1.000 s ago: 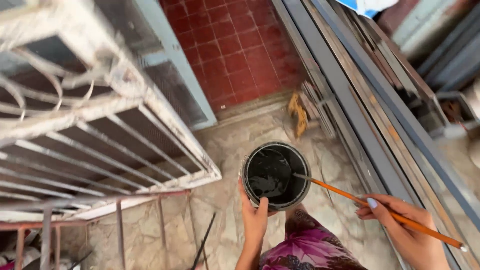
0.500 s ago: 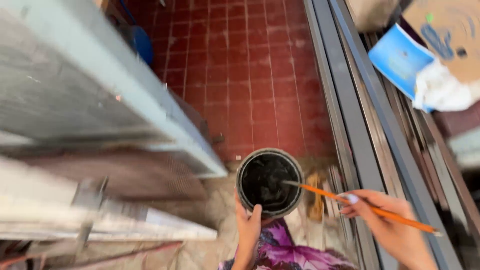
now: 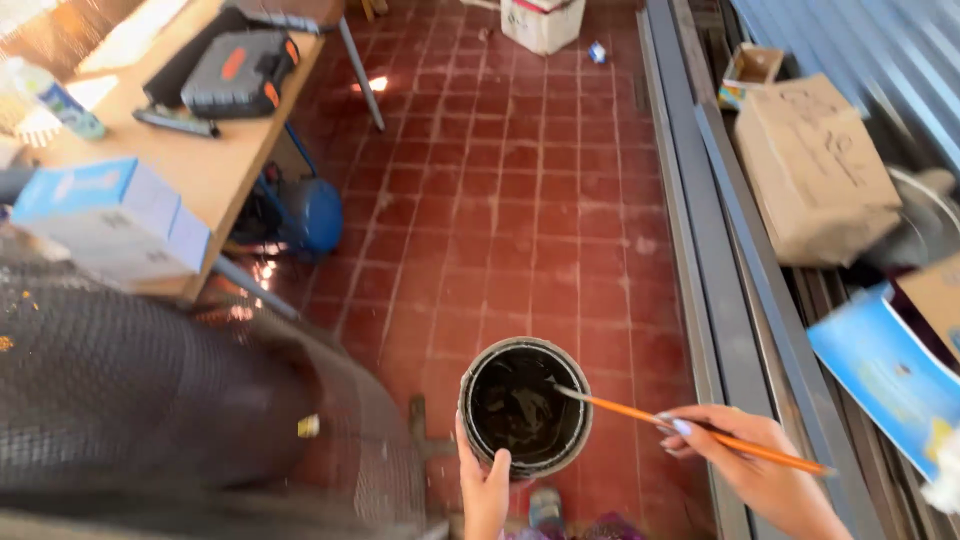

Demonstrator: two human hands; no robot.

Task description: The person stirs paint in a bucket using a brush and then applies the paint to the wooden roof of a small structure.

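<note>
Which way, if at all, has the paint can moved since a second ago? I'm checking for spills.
Cannot tell. The camera swung, so no fixed thing carries over; the paint can stays in the left hand, the brush tip inside.

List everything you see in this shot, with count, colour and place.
Paint can: one, black inside, bottom centre, held.
Brush: one, orange handle, tip inside the can.
Floor tiles: many, red, centre.
Wooden table: one, tan, upper left.
Tool case: one, grey and orange, on the table.
Blue box: one, blue and white, table's near end.
Wire mesh roll: one, grey, lower left.
Metal bars: several, grey, along the right.
Cardboard box: one, brown, upper right.
Left hand: grips the can's rim.
Right hand: holds the brush.
</note>
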